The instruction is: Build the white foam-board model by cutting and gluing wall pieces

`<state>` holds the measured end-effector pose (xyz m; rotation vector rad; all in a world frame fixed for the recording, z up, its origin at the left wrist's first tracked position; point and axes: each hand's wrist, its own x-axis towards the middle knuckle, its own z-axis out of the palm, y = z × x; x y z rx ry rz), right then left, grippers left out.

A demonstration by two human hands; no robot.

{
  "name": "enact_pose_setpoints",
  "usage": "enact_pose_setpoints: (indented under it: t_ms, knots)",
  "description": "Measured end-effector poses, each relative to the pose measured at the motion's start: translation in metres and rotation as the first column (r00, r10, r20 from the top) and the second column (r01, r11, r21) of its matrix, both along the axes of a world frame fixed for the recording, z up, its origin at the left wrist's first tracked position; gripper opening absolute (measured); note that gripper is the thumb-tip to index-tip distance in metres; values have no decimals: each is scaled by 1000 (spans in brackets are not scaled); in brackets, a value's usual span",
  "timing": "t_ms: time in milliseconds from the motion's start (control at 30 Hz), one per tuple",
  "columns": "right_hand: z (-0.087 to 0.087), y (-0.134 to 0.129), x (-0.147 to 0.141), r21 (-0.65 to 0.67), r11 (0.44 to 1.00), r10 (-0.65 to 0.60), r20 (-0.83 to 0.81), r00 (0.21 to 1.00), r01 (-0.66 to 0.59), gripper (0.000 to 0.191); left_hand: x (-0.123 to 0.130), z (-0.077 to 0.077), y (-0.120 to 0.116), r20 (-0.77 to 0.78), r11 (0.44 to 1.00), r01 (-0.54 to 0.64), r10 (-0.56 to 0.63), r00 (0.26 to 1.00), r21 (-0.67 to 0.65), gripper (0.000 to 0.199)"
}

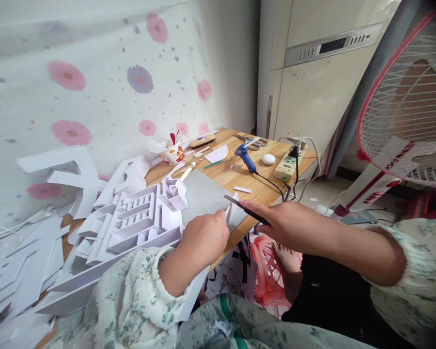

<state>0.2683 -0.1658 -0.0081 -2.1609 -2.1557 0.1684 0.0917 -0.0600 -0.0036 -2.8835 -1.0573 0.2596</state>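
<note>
My left hand (208, 237) is closed on a small white foam piece (231, 211), which stands up over the grey cutting mat (199, 194). In my right hand (287, 220) is a black craft knife (252, 212), its tip pointing left beside the white piece; the index finger lies along it. Just left of my left hand sits a white foam structure (134, 213) with raised walls and small compartments. A small white folded part (174, 193) rests at its right end, by the mat.
A blue glue gun (245, 157) with a black cable, scissors (254, 141), a paper cup (172, 153) and a power strip (289, 165) are on the wooden table. White foam offcuts (18, 261) pile at the left. A fan (410, 111) stands at the right.
</note>
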Motion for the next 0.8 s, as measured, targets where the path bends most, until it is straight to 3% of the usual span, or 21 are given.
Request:
enact_pose_setpoints:
  t_ms: [400,800]
  knots:
    - [-5,-1,2,51,998,26,-35,999,-24,67,2,4,-2,-20,999,-29,29,999,-26,29]
    - [-3,-1,0,13,1000,18,-33,999,-18,68,2,5,-2,-29,999,-30,29,999,-33,28]
